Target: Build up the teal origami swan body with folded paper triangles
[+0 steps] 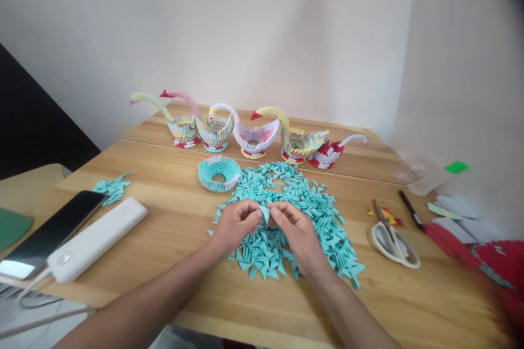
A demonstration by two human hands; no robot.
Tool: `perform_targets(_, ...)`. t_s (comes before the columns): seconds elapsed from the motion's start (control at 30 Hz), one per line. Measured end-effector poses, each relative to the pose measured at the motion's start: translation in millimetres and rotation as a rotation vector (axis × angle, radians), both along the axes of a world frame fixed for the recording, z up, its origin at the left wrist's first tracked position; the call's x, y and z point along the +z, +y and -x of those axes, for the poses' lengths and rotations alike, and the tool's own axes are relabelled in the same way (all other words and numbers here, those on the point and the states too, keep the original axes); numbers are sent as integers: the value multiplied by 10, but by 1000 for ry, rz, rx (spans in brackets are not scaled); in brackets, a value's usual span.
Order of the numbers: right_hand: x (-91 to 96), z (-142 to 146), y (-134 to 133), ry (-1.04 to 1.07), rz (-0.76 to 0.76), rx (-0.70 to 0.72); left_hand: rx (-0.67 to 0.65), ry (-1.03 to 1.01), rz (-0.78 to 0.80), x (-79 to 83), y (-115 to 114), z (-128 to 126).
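Between my two hands is a small turquoise folded paper triangle (265, 213). My left hand (239, 222) pinches its left side with thumb and forefinger, and my right hand (293, 226) pinches its right side. Both hands hover over a wide heap of similar turquoise paper triangles (323, 223) on the table. Just behind the heap, to the left, a round bowl (220, 170) built of turquoise and white paper pieces rests on the wood. The palms hide part of the heap.
Several paper swans (298, 144) stand along the back. At left lie a phone (57, 229), a white power bank (98, 237) with a cable, and a small turquoise pile (112, 189). Scissors (391, 237), a black pen (411, 210) and red paper pieces (452, 248) lie at right.
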State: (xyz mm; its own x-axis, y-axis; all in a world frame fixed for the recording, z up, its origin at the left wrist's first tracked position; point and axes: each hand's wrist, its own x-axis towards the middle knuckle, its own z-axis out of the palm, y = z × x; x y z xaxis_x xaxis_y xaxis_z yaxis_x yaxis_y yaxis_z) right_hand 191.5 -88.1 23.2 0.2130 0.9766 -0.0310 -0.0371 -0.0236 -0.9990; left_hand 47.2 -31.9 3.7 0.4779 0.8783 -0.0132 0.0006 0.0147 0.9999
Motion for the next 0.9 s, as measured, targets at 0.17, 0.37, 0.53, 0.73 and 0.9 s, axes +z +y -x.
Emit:
perform_targets(0.17,-20,-49,24,2,60,37,-61,-48,105,64,11,5)
perform_targets(0.37,-10,-9,15,-46,2,-21,-65,-69,83,102,18,16)
perform_targets(0.53,-13,-64,23,-84,-41,-21,-132,-103,64,48,60,32)
perform_targets(0.73,-49,-89,25,-258,-108,17,-115,-6,-17,7,60,50)
perform_targets(0.9,-30,-42,-9,-542,-309,-13,49,185,-279,8,12,50)
